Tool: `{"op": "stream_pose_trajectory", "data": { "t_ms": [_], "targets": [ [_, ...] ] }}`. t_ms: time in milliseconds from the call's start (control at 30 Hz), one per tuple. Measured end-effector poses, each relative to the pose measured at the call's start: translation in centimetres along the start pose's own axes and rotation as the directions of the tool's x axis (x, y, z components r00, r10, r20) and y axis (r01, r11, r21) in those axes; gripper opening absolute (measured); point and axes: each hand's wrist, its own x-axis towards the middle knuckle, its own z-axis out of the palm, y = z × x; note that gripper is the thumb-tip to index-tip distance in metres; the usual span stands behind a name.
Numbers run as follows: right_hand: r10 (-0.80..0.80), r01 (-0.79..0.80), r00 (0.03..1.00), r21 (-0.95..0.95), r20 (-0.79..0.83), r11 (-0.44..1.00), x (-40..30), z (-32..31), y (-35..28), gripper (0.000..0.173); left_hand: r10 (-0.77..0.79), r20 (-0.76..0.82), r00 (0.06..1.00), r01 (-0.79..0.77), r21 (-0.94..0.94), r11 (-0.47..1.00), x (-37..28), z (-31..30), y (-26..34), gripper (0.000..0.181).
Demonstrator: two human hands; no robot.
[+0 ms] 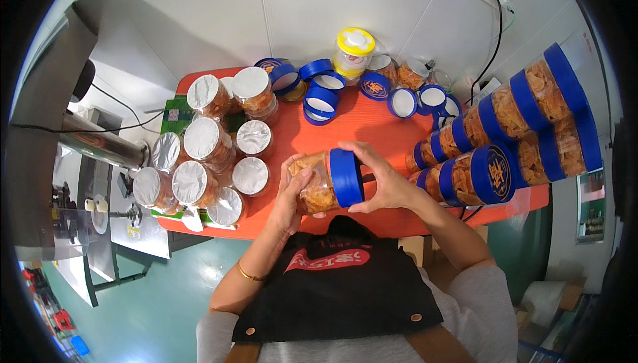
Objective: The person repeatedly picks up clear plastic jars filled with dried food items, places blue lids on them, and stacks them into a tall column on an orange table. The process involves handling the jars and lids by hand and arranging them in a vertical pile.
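Observation:
My left hand grips a clear plastic jar of orange-brown chips or dried pieces, tilted on its side above the table. A blue screw lid covers the jar's right end. Around that lid, my right hand is curved with its thumb and fingers at the rim. To the left stand several foil-sealed jars without lids, some stacked. Loose blue lids lie at the back of the table. On the right rise stacks of jars with blue lids.
The red table meets a white wall. A yellow-lidded jar stands at the back. At left is a metal machine with a cable. Tall jar stacks lean outward at right, near a plugged-in black cord.

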Motion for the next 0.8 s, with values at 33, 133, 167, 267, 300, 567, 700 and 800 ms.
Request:
{"op": "stream_pose_trajectory", "data": {
  "t_ms": [33, 133, 167, 267, 300, 567, 700, 800],
  "targets": [
    [-0.028, 0.029, 0.999, -0.056, 0.021, 0.998, 0.1, -0.1, -0.1, 0.098, -0.055, 0.001, 0.998, 0.055, -0.001, 0.998, 0.2, -0.3, 0.0, 0.052],
    [-0.115, 0.119, 0.993, -0.18, 0.028, 0.977, 0.1, 0.1, 0.0, 0.092, -0.18, 0.019, 0.984, 0.18, -0.003, 0.984, 0.4, -0.8, 0.2, 0.054],
    [0.09, -0.096, 0.994, 0.091, 0.063, 0.991, -0.1, 0.2, 0.3, 0.089, -0.154, -0.001, 0.988, 0.154, 0.02, 0.988, 0.2, -0.5, 0.1, 0.055],
    [0.481, -0.626, 0.765, 0.671, 0.429, 0.397, -0.7, 0.5, 1.8, 0.086, 0.413, 0.124, 0.902, -0.419, 0.482, 0.769, 0.8, -0.4, -1.3, 0.061],
    [0.474, -0.645, 0.748, 0.678, 0.465, 0.352, -1.1, 0.2, 2.3, 0.086, 0.479, 0.224, 0.849, -0.504, 0.616, 0.606, 0.9, -0.4, -1.2, 0.062],
    [0.031, -0.043, 0.991, -0.091, -0.127, 0.995, -1.8, 0.3, -0.1, 0.1, 0.162, 0.032, 0.986, -0.165, 0.163, 0.973, 0.1, 2.1, 0.4, 0.064],
    [0.262, -0.262, 0.948, 0.025, -0.181, 0.965, -2.0, 0.3, -1.7, 0.102, 0.513, 0.115, 0.851, -0.516, 0.375, 0.771, 0.5, 1.9, -0.9, 0.072],
    [0.262, -0.277, 0.943, -0.046, -0.206, 0.96, -2.2, -1.9, -5.3, 0.102, 0.507, 0.267, 0.819, -0.573, 0.378, 0.727, 0.5, 2.5, 0.0, 0.094]
  ]
}}
